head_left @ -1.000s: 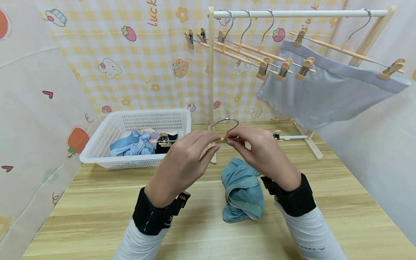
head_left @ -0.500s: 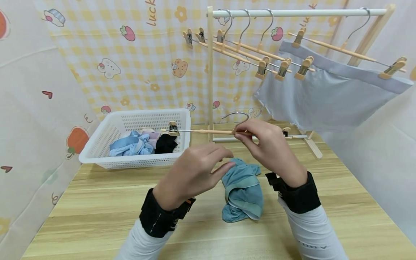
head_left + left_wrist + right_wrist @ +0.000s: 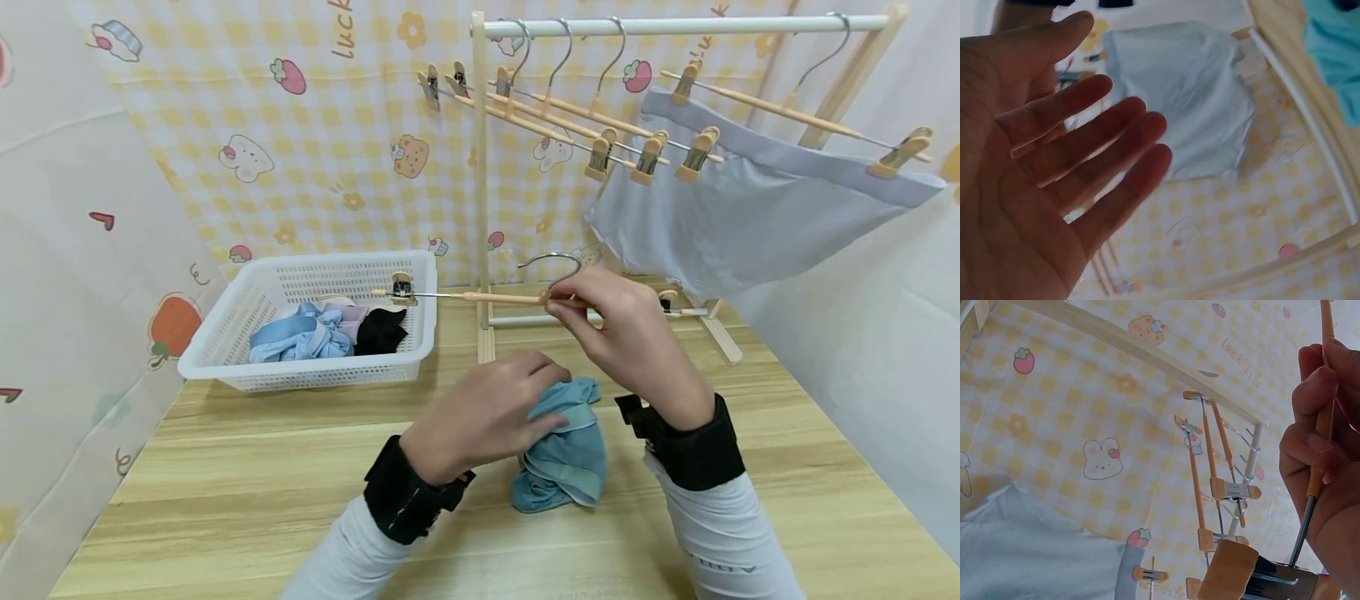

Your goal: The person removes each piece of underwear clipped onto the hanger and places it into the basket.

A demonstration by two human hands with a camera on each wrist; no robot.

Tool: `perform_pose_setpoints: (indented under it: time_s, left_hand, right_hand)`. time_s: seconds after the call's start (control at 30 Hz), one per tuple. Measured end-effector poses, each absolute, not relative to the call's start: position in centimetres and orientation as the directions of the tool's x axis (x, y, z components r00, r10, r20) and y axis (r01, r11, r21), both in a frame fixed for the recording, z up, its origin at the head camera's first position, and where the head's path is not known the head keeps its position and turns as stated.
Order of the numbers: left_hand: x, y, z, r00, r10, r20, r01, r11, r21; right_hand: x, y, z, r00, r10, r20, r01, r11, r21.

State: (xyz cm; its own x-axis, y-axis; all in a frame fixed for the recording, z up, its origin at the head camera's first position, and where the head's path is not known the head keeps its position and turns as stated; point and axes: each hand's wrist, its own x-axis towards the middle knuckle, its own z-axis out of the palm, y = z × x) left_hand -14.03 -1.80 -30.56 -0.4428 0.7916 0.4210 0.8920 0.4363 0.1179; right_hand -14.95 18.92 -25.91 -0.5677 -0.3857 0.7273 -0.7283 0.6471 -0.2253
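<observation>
Head view: right hand (image 3: 626, 333), frame centre, pinches the wooden bar of a clip hanger (image 3: 525, 297) just under its hook — held level, clips free at both ends. Left hand (image 3: 487, 412) lies lower, fingers relaxed on the teal garment (image 3: 562, 454) bunched on the counter (image 3: 225, 500). White basket (image 3: 300, 371) of clothes at left; rack (image 3: 675, 27) with a hung grey garment (image 3: 735, 217) upper right.

Left wrist view: palm open, fingers (image 3: 1104, 156) spread, holding nothing; contact with cloth not visible here.

Right wrist view: fingers (image 3: 1316, 400) curled round the hanger bar, right edge — a clip, probably its own, below.
</observation>
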Motion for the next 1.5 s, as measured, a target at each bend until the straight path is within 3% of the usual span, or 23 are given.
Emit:
perform_pose_setpoints:
  time_s: [0.23, 0.53, 0.87, 1.23, 1.5]
  left_hand:
    - [-14.7, -0.2, -32.5, -0.546, 0.82, 0.173, 0.834, 0.514, 0.198]
    - [-16.0, 1.4, -36.2, -0.505, 0.857, 0.099, 0.861, 0.493, 0.125]
    - [-16.5, 2.1, -38.6, -0.555, 0.829, -0.07, 0.816, 0.559, 0.146]
    - [-16.4, 2.6, -40.2, -0.553, 0.822, -0.138, 0.802, 0.57, 0.177]
    - [-16.4, 2.8, -40.1, -0.52, 0.848, -0.101, 0.829, 0.53, 0.178]
  right_hand:
    - [-14.9, 18.9, -25.9, -0.58, -0.381, 0.72, -0.719, 0.654, -0.233]
    - [-14.8, 19.0, -25.9, -0.578, -0.39, 0.717, -0.728, 0.644, -0.236]
    - [-14.8, 19.1, -25.8, -0.588, -0.395, 0.706, -0.722, 0.65, -0.238]
    - [-14.7, 19.1, -25.7, -0.592, -0.398, 0.701, -0.724, 0.645, -0.245]
    - [-14.6, 19.2, -25.7, -0.593, -0.393, 0.703, -0.723, 0.645, -0.25]
